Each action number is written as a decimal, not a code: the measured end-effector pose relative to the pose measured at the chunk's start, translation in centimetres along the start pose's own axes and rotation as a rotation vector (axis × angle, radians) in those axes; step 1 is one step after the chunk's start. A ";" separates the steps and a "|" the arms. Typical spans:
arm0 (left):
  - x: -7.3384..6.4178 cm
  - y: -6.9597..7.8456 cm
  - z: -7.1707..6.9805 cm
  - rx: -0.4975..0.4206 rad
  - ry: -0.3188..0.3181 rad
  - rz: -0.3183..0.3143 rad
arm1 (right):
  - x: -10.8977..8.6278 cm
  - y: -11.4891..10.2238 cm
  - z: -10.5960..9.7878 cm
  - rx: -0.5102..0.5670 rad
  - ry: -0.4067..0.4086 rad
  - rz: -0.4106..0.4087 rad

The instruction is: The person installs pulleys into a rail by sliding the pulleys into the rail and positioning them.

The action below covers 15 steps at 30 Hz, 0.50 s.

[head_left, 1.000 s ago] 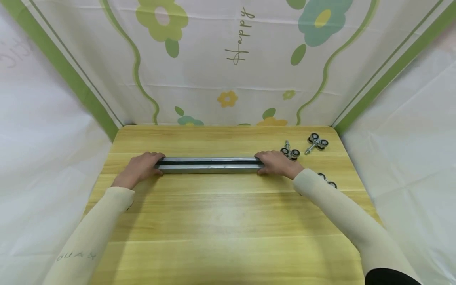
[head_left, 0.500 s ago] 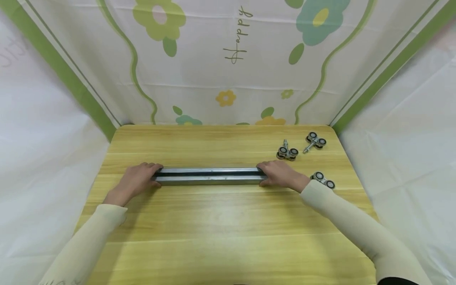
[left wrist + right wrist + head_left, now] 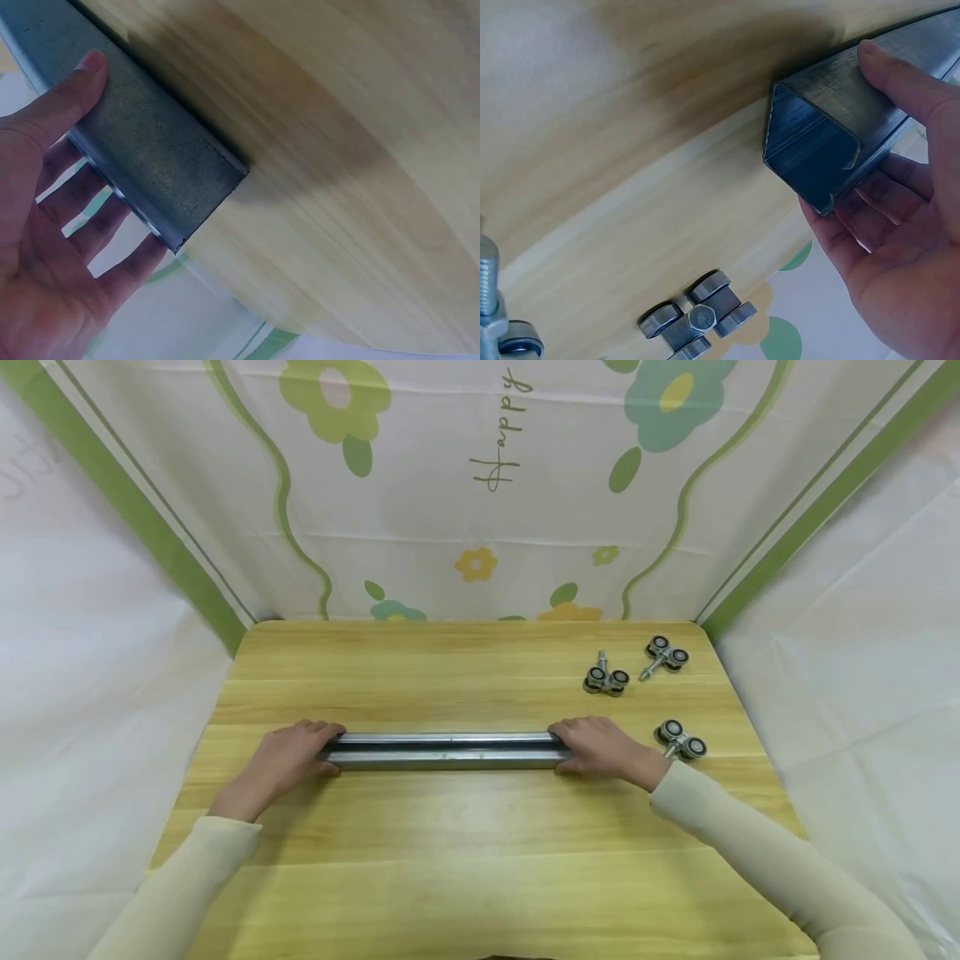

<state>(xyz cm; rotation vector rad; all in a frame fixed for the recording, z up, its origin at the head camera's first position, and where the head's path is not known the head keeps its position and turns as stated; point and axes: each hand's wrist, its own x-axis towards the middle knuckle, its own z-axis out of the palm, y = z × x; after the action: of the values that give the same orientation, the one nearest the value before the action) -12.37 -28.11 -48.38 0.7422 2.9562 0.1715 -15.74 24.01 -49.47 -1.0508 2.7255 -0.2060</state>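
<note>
A grey metal channel rail lies crosswise on the wooden table, its slot facing up. My left hand grips its left end, thumb on the near wall and fingers over the far side. At the right end, my right hand holds it the same way. The right wrist view shows the rail's hollow end with inward-bent lips. In the left wrist view the thumb presses flat on the rail's side. Nearest to my right hand is a roller trolley with a bolt, partly hidden by the sleeve.
Two more roller trolleys with bolts lie at the back right: one roller trolley and another roller trolley nearer the corner. The wooden table ends at a flower-printed cloth behind. White cloth walls stand at both sides.
Both hands have drawn the rail toward the near side of the table. The roller trolleys, partly covered by the right hand and arm before, now show more fully.
</note>
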 end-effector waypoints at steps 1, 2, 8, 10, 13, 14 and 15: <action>-0.1 0.0 0.1 0.001 0.004 0.002 | -0.2 -0.1 0.0 -0.004 -0.001 -0.002; -0.2 0.0 0.1 0.001 0.009 0.005 | -0.3 -0.2 0.1 -0.008 0.001 -0.005; -0.4 0.1 0.4 -0.038 0.028 -0.001 | -1.0 -0.6 0.1 -0.008 0.034 -0.011; -0.5 0.0 0.5 -0.056 0.029 -0.011 | -1.1 -0.7 0.2 -0.006 0.048 -0.012; -0.6 -0.1 0.6 -0.078 0.028 -0.026 | -1.3 -0.8 0.3 -0.015 0.063 -0.016; -0.6 -0.1 0.6 -0.085 0.028 -0.029 | -1.3 -0.8 0.4 -0.019 0.067 -0.019; -0.6 -0.2 0.7 -0.091 0.028 -0.033 | -1.4 -0.8 0.5 -0.020 0.069 -0.022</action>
<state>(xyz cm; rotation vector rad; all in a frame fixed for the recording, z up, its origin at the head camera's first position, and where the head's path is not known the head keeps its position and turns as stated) -11.82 -28.49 -49.05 0.6841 2.9621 0.3145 -14.15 24.35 -49.56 -1.0987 2.7842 -0.2225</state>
